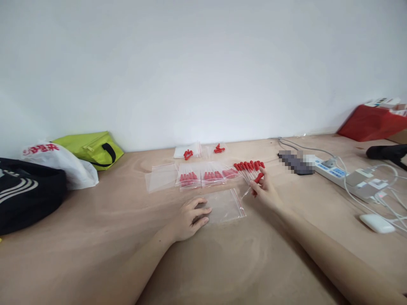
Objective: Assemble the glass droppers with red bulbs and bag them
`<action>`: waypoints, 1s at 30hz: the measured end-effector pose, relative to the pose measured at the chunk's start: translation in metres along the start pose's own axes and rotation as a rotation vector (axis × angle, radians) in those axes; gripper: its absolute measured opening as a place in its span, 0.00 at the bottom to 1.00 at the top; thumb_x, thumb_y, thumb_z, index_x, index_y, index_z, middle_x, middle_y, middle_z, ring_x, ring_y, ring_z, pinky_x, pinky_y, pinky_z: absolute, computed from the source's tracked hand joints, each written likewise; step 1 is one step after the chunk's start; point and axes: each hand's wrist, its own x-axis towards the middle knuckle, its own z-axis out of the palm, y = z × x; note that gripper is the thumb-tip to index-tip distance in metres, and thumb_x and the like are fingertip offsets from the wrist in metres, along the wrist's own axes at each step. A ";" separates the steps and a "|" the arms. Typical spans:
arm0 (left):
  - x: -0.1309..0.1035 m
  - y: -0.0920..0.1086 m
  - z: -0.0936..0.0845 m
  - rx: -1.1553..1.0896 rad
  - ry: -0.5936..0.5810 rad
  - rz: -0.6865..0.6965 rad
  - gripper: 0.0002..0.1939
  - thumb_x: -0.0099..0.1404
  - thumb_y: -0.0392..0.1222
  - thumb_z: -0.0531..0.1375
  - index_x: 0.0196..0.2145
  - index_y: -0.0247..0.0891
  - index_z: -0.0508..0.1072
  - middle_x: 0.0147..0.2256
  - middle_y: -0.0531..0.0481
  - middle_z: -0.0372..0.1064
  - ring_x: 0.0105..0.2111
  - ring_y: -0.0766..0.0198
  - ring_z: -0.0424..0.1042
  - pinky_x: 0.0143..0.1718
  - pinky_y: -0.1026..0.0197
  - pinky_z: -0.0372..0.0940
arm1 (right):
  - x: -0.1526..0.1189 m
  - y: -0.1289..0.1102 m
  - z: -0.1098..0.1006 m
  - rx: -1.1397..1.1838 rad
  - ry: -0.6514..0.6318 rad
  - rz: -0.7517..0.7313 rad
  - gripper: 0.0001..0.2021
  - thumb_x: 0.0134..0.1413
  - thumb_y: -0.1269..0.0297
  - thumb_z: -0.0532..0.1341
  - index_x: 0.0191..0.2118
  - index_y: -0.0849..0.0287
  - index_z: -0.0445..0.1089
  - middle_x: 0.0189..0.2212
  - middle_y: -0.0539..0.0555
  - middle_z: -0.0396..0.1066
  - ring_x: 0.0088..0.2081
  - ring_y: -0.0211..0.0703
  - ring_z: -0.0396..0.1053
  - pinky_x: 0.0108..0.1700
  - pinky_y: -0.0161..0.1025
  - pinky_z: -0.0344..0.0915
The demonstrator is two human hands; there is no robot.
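Observation:
Fingers apart, my left hand (190, 218) rests on the left end of a flat clear zip bag (222, 205). Between the fingertips of my right hand (263, 190) is a red-capped dropper (259, 178), its thin clear stem slanting down-left toward the bag's red-striped opening. A fan of similar red-capped droppers (246, 166) lies just beyond that hand. Bags holding several red-capped droppers (189, 178) lie side by side behind the flat bag. Thin clear bags (162, 178) are to their left.
Small red pieces (188, 154) lie on bags near the wall. At left are a black bag (28, 203), a white bag (76, 169) and a green bag (95, 146). A phone (295, 163), power strip (333, 171), white case (377, 223) and red bag (370, 123) are right.

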 end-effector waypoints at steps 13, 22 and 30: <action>-0.001 -0.003 0.003 0.019 0.026 0.006 0.15 0.62 0.44 0.52 0.45 0.43 0.70 0.49 0.45 0.60 0.50 0.57 0.60 0.51 0.52 0.58 | -0.002 0.012 0.001 0.004 0.128 -0.004 0.29 0.50 0.56 0.52 0.55 0.53 0.39 0.24 0.45 0.54 0.18 0.33 0.57 0.18 0.33 0.59; -0.001 -0.002 0.002 0.030 -0.005 -0.014 0.16 0.62 0.44 0.52 0.48 0.42 0.67 0.51 0.45 0.58 0.52 0.56 0.57 0.53 0.52 0.56 | -0.010 0.004 0.011 0.197 0.057 0.094 0.29 0.47 0.53 0.56 0.52 0.52 0.43 0.26 0.47 0.60 0.20 0.35 0.61 0.23 0.36 0.63; 0.000 0.002 -0.001 0.016 -0.011 -0.064 0.30 0.62 0.44 0.52 0.58 0.43 0.43 0.51 0.46 0.61 0.52 0.58 0.58 0.57 0.40 0.32 | -0.021 0.004 0.009 0.234 -0.352 0.160 0.19 0.43 0.51 0.60 0.39 0.58 0.62 0.28 0.51 0.65 0.27 0.36 0.65 0.33 0.39 0.63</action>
